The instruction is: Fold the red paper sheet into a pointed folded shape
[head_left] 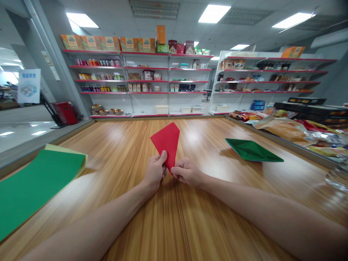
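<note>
A folded sheet of red paper [169,139], kite-like in outline with its narrow point downward, is held up over the middle of the wooden table. My left hand [156,169] grips its lower left side, thumb lying on the front face and fingers behind. Close to the bottom tip, my right hand [187,172] pinches the right edge between thumb and curled fingers. Both hands are closed, and the fingers behind the paper are partly hidden. To the right, a folded green paper piece [252,149] with a raised, creased middle lies on the table.
Green paper sheets [40,183] with a pale yellow one beneath lie at the left, one corner curling up. Snack packages [285,130] and black boxes [312,108] line the table's right edge. A clear glass-like object [338,177] stands at far right. Stocked shelves [148,80] rise behind.
</note>
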